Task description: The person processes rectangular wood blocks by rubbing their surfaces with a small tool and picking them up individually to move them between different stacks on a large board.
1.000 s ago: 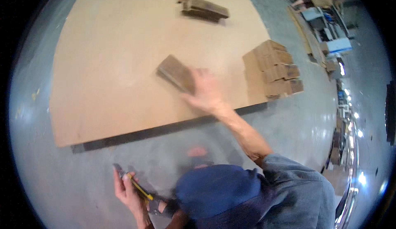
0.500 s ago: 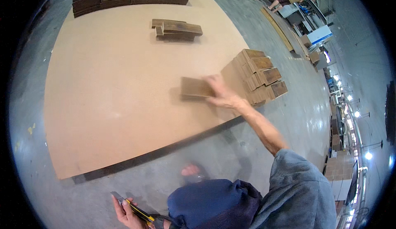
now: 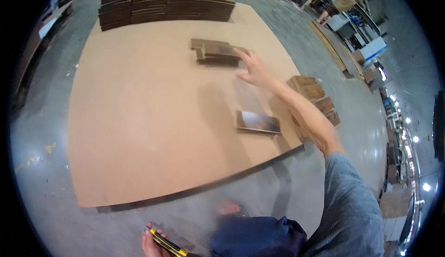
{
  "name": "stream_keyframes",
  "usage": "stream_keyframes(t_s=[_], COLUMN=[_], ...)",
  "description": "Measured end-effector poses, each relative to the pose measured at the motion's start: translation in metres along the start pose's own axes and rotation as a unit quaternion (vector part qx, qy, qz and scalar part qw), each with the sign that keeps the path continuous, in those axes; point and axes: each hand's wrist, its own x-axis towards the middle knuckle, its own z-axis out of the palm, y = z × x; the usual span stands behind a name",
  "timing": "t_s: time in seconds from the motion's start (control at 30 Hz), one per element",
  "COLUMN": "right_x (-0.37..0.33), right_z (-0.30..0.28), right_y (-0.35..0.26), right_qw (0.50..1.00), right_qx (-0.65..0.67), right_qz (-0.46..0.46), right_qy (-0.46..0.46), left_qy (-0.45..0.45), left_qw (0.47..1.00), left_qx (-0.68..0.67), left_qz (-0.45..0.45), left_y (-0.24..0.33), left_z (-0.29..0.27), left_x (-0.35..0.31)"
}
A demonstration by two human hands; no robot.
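Observation:
My right hand (image 3: 256, 70) reaches out at the right end of a small pile of short brown wood boards (image 3: 217, 50). Its thumb and fingers are spread, slightly blurred; whether the fingertips touch the top board I cannot tell. Below this hand a single short dark wood board (image 3: 258, 122) lies flat on the large tan sheet (image 3: 148, 118), its top shining. At the lower edge my left hand (image 3: 152, 246) is closed around a yellow and black utility knife (image 3: 168, 244).
A neat stack of short wood boards (image 3: 311, 90) stands at the sheet's right edge, partly behind my forearm. Larger stacks of dark boards (image 3: 181, 9) fill the far edge. Grey concrete floor (image 3: 41, 132) surrounds the sheet. Another person (image 3: 342, 3) is at a workbench, far right.
My right hand has let go of the single board, leaving it near the right-hand stack, and moved away to the small pile. The left hand still holds the knife. The view has shifted.

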Motion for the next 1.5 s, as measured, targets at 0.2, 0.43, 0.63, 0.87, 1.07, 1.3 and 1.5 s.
stream_keyframes(t_s=[0.2, 0.43, 0.63, 0.87, 1.07, 1.3, 1.5], right_x=[0.092, 0.106, 0.049, -0.049, -0.100, -0.111, -0.115], right_z=[0.044, 0.039, 0.014, 0.137, 0.162, 0.151, 0.147], right_y=[0.045, 0.008, -0.104, -0.343, -0.365, -0.380, -0.392], right_qw=[0.990, 0.971, 0.938, 0.104, 0.206, 0.193, 0.249], right_qx=[-0.129, -0.206, 0.265, 0.924, 0.898, 0.879, 0.848], right_qz=[0.003, 0.001, 0.096, 0.171, 0.240, 0.261, 0.301], right_qy=[-0.057, -0.125, -0.200, -0.326, -0.305, -0.349, -0.358], left_qy=[0.007, 0.041, 0.009, -0.005, -0.034, -0.046, -0.038], left_qw=[0.997, 0.999, 0.973, 0.817, 0.785, 0.749, 0.720], left_qx=[-0.036, -0.001, 0.144, 0.400, 0.478, 0.495, 0.508], left_qz=[-0.072, 0.008, 0.181, 0.416, 0.393, 0.437, 0.471], left_y=[0.013, 0.033, 0.043, 0.097, 0.099, 0.092, 0.089], left_z=[0.005, -0.028, -0.003, 0.012, 0.032, 0.032, 0.025], left_x=[-0.031, -0.041, -0.031, 0.012, 0.039, 0.040, 0.059])
